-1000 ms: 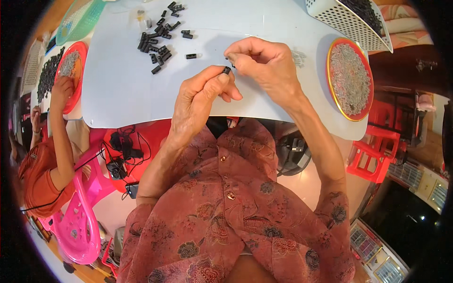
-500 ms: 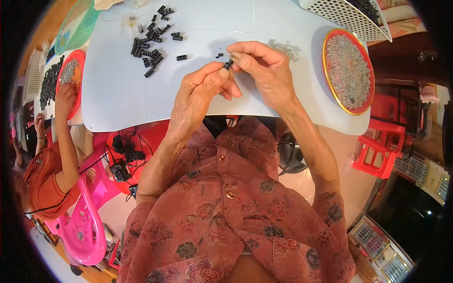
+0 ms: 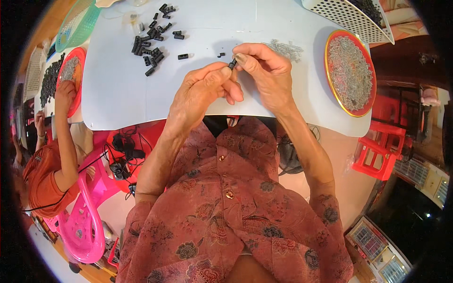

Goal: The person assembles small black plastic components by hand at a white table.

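Above the near part of the table, my left hand (image 3: 203, 92) pinches a small black plastic cylinder (image 3: 231, 65) between thumb and fingers. The fingertips of my right hand (image 3: 269, 75) close on the upper end of that same piece. Just beyond my hands lie tiny black bits (image 3: 221, 55). A single black cylinder (image 3: 183, 56) rests to the left, near a loose pile of similar black cylinders (image 3: 150, 47). Thin silvery pieces, seemingly small springs (image 3: 285, 50), are scattered past my right hand.
A red plate with a gold rim (image 3: 359, 113), heaped with silvery pieces, stands at the table's right. White perforated basket (image 3: 325, 14) at the far right holds black parts; a green basket (image 3: 78, 28) is far left. Another person's hand (image 3: 65, 92) reaches to a red plate at left.
Both hands have shifted very slightly right with the black cylinder, keeping the same grip. The view has moved a little; the items on the table look unchanged.
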### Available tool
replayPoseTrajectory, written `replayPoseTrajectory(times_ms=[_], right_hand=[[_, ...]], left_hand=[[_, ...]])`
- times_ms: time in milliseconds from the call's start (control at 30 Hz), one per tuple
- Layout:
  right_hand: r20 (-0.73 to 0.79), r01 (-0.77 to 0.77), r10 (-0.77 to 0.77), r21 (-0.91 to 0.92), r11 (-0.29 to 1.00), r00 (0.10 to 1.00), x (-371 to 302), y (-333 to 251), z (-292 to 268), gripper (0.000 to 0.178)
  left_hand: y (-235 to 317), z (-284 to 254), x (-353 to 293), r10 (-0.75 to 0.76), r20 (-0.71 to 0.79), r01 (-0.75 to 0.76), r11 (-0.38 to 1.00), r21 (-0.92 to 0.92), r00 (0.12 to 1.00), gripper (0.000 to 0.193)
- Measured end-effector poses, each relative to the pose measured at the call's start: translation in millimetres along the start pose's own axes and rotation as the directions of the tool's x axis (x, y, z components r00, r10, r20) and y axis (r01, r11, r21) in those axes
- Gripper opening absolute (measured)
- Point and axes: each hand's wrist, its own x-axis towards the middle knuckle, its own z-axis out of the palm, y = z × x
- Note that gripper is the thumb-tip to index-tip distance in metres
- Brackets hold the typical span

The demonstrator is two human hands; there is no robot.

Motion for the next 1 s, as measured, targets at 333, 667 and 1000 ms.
replayPoseTrajectory(times_ms=[333,667,1000], right_hand=[[0.049,0.004,-0.003,-0.016,1.0,0.999,0.7,-1.8,0.3,0.011],[0.071,-0.046,0.047,-0.022,0.999,0.996,-0.1,-12.5,3.1,0.011],[0.153,0.24,-0.192,-0.419,0.876,0.969,0.2,-4.0,5.1,0.042]], left_hand=[[-8.1,-5.7,4.4,-0.056,0.169,0.109,0.94,-0.323,0.984,0.03],[-2.1,-3.8,8.8,0.005,0.118,0.02,0.976,-0.215,0.993,0.029],[-1.2,-12.9,2.1,0.035,-0.029,-0.04,0.978,-0.205,0.999,0.028]])
